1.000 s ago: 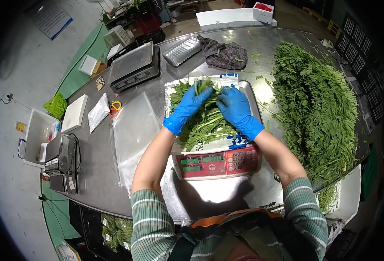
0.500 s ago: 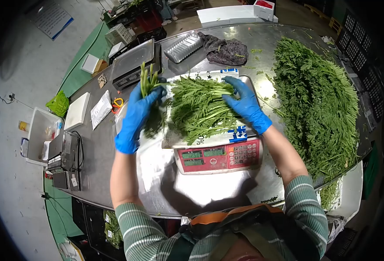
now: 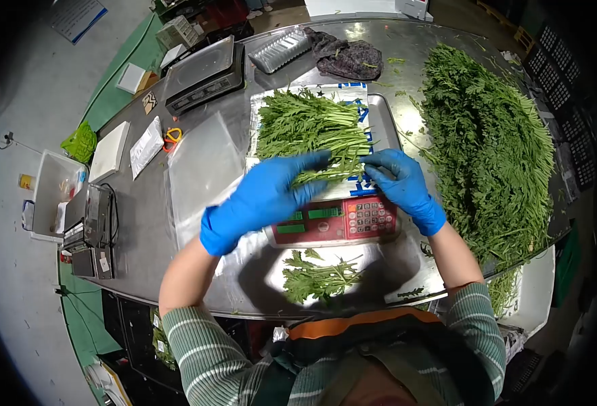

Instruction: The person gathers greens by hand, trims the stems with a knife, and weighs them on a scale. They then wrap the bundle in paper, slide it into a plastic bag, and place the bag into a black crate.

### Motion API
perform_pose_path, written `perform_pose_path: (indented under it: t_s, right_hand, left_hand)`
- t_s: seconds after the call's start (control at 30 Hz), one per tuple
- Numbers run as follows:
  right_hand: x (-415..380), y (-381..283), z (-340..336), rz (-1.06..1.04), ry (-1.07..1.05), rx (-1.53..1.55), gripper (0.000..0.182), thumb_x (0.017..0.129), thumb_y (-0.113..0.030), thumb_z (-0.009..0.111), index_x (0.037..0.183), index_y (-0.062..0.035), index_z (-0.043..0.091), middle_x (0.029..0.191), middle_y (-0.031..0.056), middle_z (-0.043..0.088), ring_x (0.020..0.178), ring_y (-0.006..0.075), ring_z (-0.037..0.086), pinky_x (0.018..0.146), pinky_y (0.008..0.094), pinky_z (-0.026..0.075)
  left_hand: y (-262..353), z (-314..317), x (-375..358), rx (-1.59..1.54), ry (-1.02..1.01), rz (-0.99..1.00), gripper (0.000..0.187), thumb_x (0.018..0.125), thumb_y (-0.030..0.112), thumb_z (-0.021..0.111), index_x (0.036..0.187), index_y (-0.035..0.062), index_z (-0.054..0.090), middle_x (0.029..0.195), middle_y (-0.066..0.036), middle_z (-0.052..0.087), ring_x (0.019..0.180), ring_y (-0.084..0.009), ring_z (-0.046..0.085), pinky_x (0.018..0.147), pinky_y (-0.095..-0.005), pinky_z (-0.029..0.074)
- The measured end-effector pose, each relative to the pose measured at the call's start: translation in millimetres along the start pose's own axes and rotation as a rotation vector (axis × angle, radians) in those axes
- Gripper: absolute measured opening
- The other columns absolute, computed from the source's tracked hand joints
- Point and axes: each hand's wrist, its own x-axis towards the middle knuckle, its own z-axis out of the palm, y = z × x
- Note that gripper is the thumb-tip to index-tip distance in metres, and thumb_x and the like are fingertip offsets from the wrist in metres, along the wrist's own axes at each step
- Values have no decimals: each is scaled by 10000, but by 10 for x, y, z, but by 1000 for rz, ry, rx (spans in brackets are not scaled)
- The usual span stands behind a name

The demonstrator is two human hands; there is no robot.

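Note:
A pile of leafy greens [image 3: 305,125] with jagged leaves lies on a printed plastic sheet [image 3: 254,135] over the pan of the red digital scale [image 3: 312,233]. My left hand [image 3: 271,193], in a blue glove, reaches over the pile's front edge with thumb and fingers apart, leaves showing between them. Beside the stem ends, my gloved right hand [image 3: 400,179] has its fingertips pinched at the front stems. On the white surface before the scale rests a small loose bunch of greens [image 3: 320,277]. The left hand partly covers the scale's displays.
A large heap of greens [image 3: 481,155] fills the table's right side. Towards the back are another scale [image 3: 204,74], a clear plastic tray [image 3: 279,51] and a dark cloth [image 3: 346,57]. Orange-handled scissors [image 3: 171,139], clear bags [image 3: 207,166] and a white bin [image 3: 53,193] are to the left.
The bunch from my left hand now appears in front of the scale. That hand has moved right and down to the pile's front edge; my right hand has shifted down along the stems.

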Motion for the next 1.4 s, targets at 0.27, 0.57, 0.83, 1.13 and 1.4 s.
perform_pose_path:
  t_s: [0.27, 0.57, 0.83, 1.13, 1.4]
  right_hand:
    - [381, 251, 221, -328, -401, -513, 289, 752, -115, 538, 1021, -210, 590, 1032, 85, 544, 828, 274, 571, 677, 339, 483]
    - [343, 461, 273, -451, -263, -533, 96, 687, -131, 565, 767, -108, 614, 862, 72, 527, 720, 239, 550, 585, 352, 456]
    - [270, 421, 69, -220, -299, -389, 91, 677, -76, 589, 762, -80, 620, 740, 84, 555, 730, 247, 562, 615, 347, 449]
    - [-182, 173, -1131, -129, 285, 1784, 457, 760, -162, 642, 1136, -1, 441, 917, 59, 547, 658, 101, 469, 694, 300, 374]
    - [-205, -15, 56, -312, -324, -423, 319, 602, -91, 631, 917, -111, 583, 782, 58, 545, 751, 252, 532, 655, 353, 428]
  left_hand:
    - [-1100, -66, 1551, 561, 419, 211, 626, 841, 487, 421, 1284, 52, 346, 1317, -171, 349, 1204, -317, 350, 977, -388, 306]
    - [-969, 123, 1435, 296, -221, -215, 957, 631, 794, 386, 1209, 33, 446, 1052, -213, 565, 982, -336, 545, 865, -367, 410]
    - [-1104, 568, 962, 580, 94, 92, 996, 560, 546, 687, 1293, 14, 272, 1278, -218, 353, 1153, -353, 379, 966, -443, 289]
    - [-929, 579, 1018, 591, 38, -31, 1007, 540, 478, 728, 1308, 29, 256, 1286, -198, 355, 1135, -348, 398, 962, -427, 300]
    - [-785, 340, 965, -173, -58, -53, 1127, 595, 610, 660, 1320, -74, 135, 1264, -292, 348, 1181, -355, 369, 981, -341, 305]
